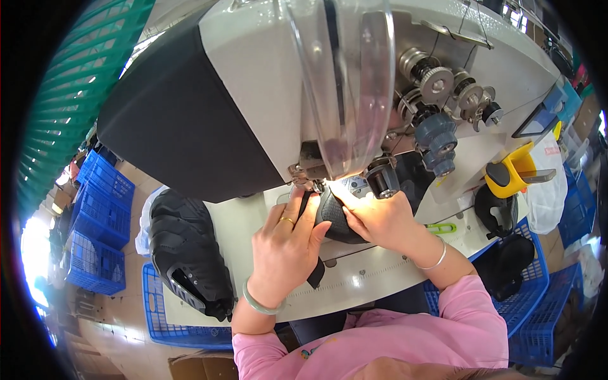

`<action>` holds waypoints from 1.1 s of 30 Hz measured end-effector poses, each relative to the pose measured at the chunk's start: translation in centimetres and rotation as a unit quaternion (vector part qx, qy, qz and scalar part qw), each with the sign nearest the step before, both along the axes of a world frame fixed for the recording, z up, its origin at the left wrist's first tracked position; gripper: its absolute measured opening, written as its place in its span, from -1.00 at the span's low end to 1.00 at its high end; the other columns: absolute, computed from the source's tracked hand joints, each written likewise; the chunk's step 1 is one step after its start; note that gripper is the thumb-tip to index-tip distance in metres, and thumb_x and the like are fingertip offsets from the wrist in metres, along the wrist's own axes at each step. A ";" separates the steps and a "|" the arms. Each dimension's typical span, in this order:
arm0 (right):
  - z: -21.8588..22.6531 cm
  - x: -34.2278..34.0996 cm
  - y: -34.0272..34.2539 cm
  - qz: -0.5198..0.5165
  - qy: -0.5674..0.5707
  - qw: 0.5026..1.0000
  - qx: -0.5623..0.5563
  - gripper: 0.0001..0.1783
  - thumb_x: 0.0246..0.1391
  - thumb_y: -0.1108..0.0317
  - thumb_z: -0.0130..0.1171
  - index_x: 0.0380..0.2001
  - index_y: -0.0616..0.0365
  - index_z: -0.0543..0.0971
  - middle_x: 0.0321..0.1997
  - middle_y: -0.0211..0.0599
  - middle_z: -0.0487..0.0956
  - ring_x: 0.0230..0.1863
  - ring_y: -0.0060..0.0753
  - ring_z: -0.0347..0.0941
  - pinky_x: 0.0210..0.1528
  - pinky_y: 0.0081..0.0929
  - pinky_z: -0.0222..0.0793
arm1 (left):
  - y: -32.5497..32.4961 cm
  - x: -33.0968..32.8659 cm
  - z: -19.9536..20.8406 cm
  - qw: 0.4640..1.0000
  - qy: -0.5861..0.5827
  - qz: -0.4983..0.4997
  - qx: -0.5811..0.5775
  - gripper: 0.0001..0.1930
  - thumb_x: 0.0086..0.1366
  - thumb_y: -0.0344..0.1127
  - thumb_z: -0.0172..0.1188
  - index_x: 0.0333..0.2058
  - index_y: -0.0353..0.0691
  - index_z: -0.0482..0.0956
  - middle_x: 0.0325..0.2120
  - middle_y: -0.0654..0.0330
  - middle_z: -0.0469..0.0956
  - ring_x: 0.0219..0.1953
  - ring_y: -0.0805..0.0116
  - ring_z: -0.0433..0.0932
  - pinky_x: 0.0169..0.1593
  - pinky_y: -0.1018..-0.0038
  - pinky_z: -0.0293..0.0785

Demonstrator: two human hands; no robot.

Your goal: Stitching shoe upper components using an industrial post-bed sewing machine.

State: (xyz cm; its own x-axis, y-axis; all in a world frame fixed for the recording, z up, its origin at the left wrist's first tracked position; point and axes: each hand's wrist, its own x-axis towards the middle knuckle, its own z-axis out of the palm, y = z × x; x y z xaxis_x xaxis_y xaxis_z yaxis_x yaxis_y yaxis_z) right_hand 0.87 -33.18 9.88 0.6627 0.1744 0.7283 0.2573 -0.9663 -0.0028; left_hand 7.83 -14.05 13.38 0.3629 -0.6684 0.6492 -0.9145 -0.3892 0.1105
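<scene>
A black shoe upper (335,221) with a textured surface lies under the presser foot (315,183) of a large sewing machine (253,76). My left hand (282,247) holds its left side, index and middle fingers stretched toward the needle and thumb along the edge. From the right, my right hand (379,218) grips the upper, its fingertips close to the lit needle area. The undersides of both hands' fingers are hidden. Below the left thumb hangs a dark strap end (316,276). A pile of black shoe uppers (190,253) rests left of my left hand.
A green thread snipper (441,228) lies right of my right wrist, near a yellow holder (512,172). Black pieces fill a blue basket (538,263) at the right; another blue basket (155,304) stands under the table's left edge. Thread tension dials (437,85) project from the machine.
</scene>
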 end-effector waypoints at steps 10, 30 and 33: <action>0.9 1.2 -4.0 0.072 0.076 0.993 -0.051 -0.66 -0.02 0.23 0.25 -0.12 -0.05 0.65 -0.38 -0.35 0.58 -0.42 -0.23 0.50 -0.38 -0.34 0.40 | 2.1 2.8 0.0 0.984 0.090 -0.153 -0.023 -0.40 -0.23 -0.53 0.15 -0.04 -0.26 0.60 -0.04 -0.15 0.55 -0.54 0.26 0.45 -0.45 0.47 0.47; 3.9 2.4 -4.2 0.122 0.036 0.990 0.067 -0.82 -0.20 0.29 0.15 -0.71 0.09 0.44 -0.64 -0.35 0.43 -0.52 -0.22 0.40 -0.45 -0.26 0.30 | 0.6 -0.4 -0.8 0.992 -0.118 0.003 0.053 -0.52 -0.08 -0.55 0.20 -0.08 -0.19 0.62 -0.05 -0.08 0.57 -0.59 0.39 0.35 -0.50 0.53 0.41; 2.8 3.0 -4.9 0.121 -0.004 0.992 0.019 -0.85 -0.18 0.29 0.18 -0.67 0.06 0.46 -0.64 -0.38 0.44 -0.54 -0.24 0.40 -0.46 -0.25 0.29 | 0.2 -0.7 -1.0 0.990 -0.133 0.016 0.053 -0.54 -0.06 -0.54 0.18 -0.08 -0.19 0.62 -0.05 -0.08 0.57 -0.56 0.40 0.35 -0.49 0.54 0.41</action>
